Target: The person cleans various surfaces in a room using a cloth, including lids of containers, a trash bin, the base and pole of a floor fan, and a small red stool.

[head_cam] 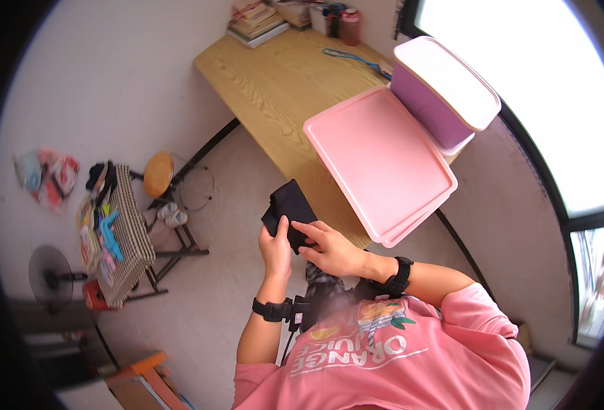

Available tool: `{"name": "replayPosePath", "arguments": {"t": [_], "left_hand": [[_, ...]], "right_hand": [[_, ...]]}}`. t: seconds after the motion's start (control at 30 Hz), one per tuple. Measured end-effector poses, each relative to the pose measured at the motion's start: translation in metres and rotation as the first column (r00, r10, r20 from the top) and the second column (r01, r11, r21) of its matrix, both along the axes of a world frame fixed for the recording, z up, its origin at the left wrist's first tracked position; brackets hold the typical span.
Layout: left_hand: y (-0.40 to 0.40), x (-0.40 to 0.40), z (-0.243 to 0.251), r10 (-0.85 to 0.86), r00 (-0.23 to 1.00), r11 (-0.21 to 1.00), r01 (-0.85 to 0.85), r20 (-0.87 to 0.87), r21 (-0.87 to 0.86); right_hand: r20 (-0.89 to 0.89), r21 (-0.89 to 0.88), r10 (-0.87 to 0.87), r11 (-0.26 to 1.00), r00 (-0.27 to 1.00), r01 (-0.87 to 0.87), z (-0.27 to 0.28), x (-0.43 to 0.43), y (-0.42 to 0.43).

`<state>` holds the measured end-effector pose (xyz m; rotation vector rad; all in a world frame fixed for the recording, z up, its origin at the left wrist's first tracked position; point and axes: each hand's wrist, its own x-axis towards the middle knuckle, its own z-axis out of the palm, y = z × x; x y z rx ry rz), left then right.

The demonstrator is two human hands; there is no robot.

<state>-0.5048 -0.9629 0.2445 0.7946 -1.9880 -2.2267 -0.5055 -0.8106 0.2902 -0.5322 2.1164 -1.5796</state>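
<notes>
My left hand holds a folded piece of black cloth with the thumb pressed on top. The cloth is up in front of my body, by the near edge of the wooden table. My right hand is at the cloth's lower right side, index finger stretched across it and thumb below. Whether the right fingers pinch the cloth or only touch it is not clear.
On the table are a pink lidded storage box and a purple box with a white lid. Books, a blue cord and a bottle sit farther back. Leftward stand a round stool, a cloth-covered small table and a fan.
</notes>
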Motion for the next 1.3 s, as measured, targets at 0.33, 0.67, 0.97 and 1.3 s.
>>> {"name": "replayPosePath", "arguments": {"t": [0.33, 0.67, 0.97, 1.3], "left_hand": [[-0.011, -0.167, -0.054, -0.141, 0.952, 0.619, 0.299, 0.271, -0.726], [0.061, -0.119, 0.004, -0.615, 0.783, 0.783, 0.592, 0.096, 0.191], [0.078, -0.115, 0.008, -0.622, 0.779, 0.735, 0.617, -0.085, 0.282], [0.092, -0.084, -0.029, -0.483, 0.863, 0.872, 0.490, -0.147, 0.012]], "right_hand": [[-0.064, -0.059, -0.716, 0.698, 0.695, 0.714, 0.014, -0.027, -0.007], [0.181, 0.142, -0.983, -0.015, -0.041, 0.990, -0.020, 0.051, 0.097], [0.140, 0.132, -0.990, 0.019, 0.000, 0.991, -0.040, 0.027, 0.096], [0.241, -0.031, -0.955, 0.167, 0.170, 0.985, -0.071, 0.035, 0.131]]}}
